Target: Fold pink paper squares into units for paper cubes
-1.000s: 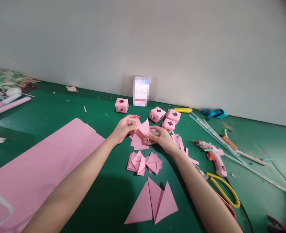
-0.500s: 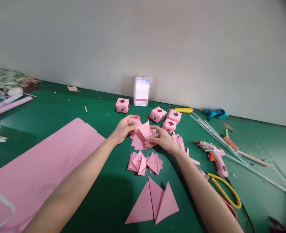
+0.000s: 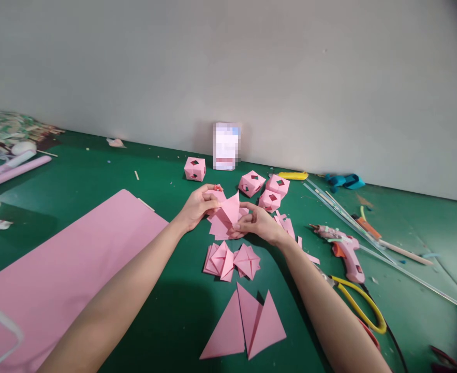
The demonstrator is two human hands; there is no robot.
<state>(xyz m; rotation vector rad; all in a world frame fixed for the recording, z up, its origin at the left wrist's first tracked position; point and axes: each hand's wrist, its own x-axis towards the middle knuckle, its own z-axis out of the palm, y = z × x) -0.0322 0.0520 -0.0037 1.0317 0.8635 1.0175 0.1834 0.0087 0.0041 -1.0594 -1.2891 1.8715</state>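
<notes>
Between both hands is a small folded piece of pink paper (image 3: pixel 230 208), one corner pointing up. My left hand (image 3: pixel 197 206) pinches its left side. My right hand (image 3: pixel 256 223) grips its right side, thumb at the lower edge. Beneath it lie loose pink paper squares (image 3: pixel 220 229), partly hidden by the hands. Nearer to me rest two groups of folded pink paper pieces, a left stack (image 3: pixel 217 261) and a right one (image 3: pixel 247 261). Closest are pink paper triangles (image 3: pixel 224 331). Pink paper cubes with diamond holes (image 3: pixel 195 169) sit beyond the hands, several of them to the right (image 3: pixel 251 183).
A large pink sheet (image 3: pixel 76 269) covers the left of the green table. On the right lie a pink glue gun (image 3: pixel 347 248), yellow-handled scissors (image 3: pixel 362 300), clear glue sticks (image 3: pixel 368 238) and a yellow cutter (image 3: pixel 293 176). A phone (image 3: pixel 226 146) leans on the wall.
</notes>
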